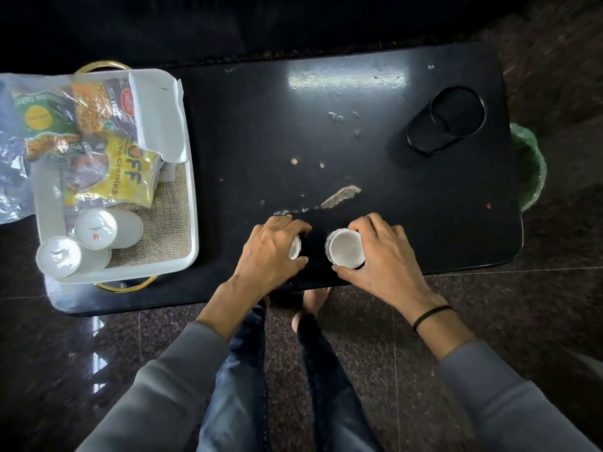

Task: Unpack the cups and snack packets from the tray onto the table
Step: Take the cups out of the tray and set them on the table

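gripping left cup (pixel 294 247) with left hand (pixel 272 247), right cup (pixel 346 249) with right hand (pixel 375 256).

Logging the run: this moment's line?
left hand: grips left cup | right hand: grips right cup | both on table | tray: two cups, packets

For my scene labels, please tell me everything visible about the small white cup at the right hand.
The small white cup is round with a fluted outer wall, perhaps ceramic. It stands upright, mouth up and empty, on the glossy black table near its front edge. The right hand grips it, thumb and fingers curled round its sides.
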A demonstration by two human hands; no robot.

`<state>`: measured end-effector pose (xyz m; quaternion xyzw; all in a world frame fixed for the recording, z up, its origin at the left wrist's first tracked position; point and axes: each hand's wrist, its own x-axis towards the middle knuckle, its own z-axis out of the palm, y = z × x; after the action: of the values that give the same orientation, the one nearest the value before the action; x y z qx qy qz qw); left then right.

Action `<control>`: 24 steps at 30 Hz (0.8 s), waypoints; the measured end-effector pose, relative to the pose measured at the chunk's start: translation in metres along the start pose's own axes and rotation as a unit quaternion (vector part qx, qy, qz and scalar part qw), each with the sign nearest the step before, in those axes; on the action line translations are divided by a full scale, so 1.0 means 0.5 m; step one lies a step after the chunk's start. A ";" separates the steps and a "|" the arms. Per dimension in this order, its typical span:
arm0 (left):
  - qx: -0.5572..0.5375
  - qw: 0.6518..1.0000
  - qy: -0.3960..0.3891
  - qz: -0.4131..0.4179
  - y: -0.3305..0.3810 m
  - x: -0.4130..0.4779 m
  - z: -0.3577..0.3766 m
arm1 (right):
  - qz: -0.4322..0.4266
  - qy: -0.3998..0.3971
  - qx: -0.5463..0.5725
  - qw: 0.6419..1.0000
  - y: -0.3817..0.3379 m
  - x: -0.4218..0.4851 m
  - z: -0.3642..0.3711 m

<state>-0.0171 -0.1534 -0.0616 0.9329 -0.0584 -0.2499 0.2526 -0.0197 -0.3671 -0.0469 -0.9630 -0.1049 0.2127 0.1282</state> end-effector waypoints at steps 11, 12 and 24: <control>-0.044 0.996 0.075 0.032 0.014 -0.018 -0.036 | -0.028 0.012 -0.012 0.999 -0.054 0.016 -0.034; -0.058 0.995 0.079 0.027 0.014 -0.021 -0.042 | -0.036 0.014 -0.007 0.999 -0.063 0.022 -0.039; -0.124 0.976 0.167 -0.057 -0.093 -0.079 -0.135 | -0.152 0.016 0.060 0.986 -0.256 0.133 -0.061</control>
<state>-0.0188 -0.0740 -0.0171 0.9246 0.0692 -0.1100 0.3582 0.0336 -0.2353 -0.0085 -0.9297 -0.2352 0.1808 0.2183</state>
